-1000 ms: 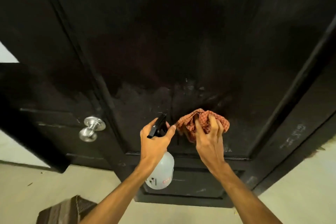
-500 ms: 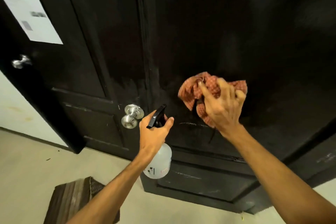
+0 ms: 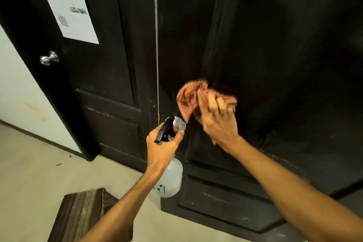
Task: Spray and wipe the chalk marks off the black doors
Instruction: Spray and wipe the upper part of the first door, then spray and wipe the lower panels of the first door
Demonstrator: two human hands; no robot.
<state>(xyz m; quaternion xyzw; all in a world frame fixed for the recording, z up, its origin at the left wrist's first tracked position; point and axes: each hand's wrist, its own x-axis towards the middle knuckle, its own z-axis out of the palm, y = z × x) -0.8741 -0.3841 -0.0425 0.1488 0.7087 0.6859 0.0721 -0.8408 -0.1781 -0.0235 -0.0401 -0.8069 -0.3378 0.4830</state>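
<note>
A black panelled door point(image 3: 275, 55) fills the right of the view, with faint chalk streaks point(image 3: 216, 196) on its lower panel. My right hand point(image 3: 218, 122) grips a bunched orange checked cloth point(image 3: 188, 98) and presses it against the door's left stile at mid height. My left hand point(image 3: 163, 147) holds a clear spray bottle point(image 3: 170, 180) by its black trigger head, just below and left of the cloth. The silver door knob point(image 3: 179, 123) shows partly behind the sprayer head.
A second black door point(image 3: 110, 65) stands to the left, with a printed paper sheet point(image 3: 68, 4) and a silver knob point(image 3: 49, 58). A pale wall point(image 3: 19, 84) lies further left. On the beige floor point(image 3: 39, 163) sits a brown striped mat point(image 3: 84, 214).
The view has swung left and up, bringing the left door and its paper into sight. My right hand with the cloth has moved left to the door's edge stile. The bottle hand kept its grip.
</note>
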